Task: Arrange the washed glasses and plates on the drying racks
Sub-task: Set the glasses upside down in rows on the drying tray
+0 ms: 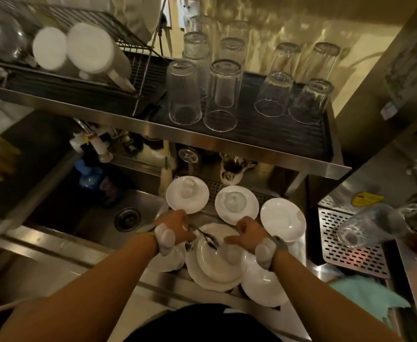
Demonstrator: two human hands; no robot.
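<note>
Over the plate stack (217,267) on the surface (163,290) right of the sink (91,218), my left hand (175,225) pinches spoons (208,240) lying on top; my right hand (248,230) hovers, grip indeterminate. Hazard: spoons slip, chipping plates not yet on the upper rack (138,70).

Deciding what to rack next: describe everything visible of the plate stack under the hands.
Glossy white, ceramic-looking, the plate stack has a smaller round plate lying flat on a wider wavy-rimmed one, on the steel counter right of the sink. Metal spoons lie across its top, handles in the left hand; the right hand hovers above its right side. Other white plates crowd its edges.
</note>
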